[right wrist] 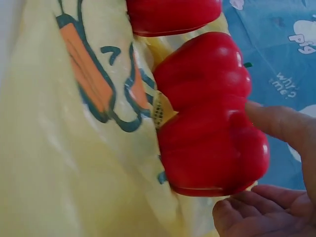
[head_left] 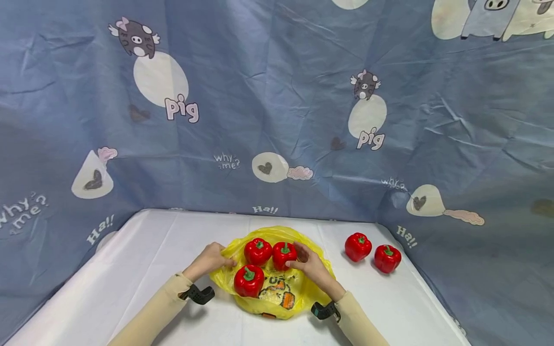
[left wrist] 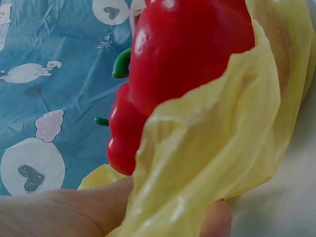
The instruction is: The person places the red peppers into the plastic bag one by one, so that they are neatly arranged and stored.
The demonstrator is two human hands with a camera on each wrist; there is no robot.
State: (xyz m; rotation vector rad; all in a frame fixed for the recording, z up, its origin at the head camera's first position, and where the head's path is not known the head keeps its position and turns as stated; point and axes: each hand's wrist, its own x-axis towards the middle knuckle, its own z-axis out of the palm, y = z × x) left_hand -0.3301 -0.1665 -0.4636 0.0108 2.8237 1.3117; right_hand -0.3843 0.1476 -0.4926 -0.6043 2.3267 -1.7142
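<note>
A yellow plastic bag (head_left: 277, 307) lies spread on the white table with three red peppers on it: one at front left (head_left: 248, 281), one at back left (head_left: 258, 252), one at back right (head_left: 282, 255). My left hand (head_left: 210, 261) pinches the bag's left edge; in the left wrist view the bag (left wrist: 197, 143) partly covers its fingers. My right hand (head_left: 313, 269) is around the back right pepper. In the right wrist view its thumb touches that pepper (right wrist: 212, 153) at the top and the fingers lie against its side.
Two more red peppers (head_left: 358, 247) (head_left: 387, 258) sit side by side on the white table (head_left: 151, 259) at the right. A blue patterned cloth (head_left: 277, 120) hangs behind and beside the table.
</note>
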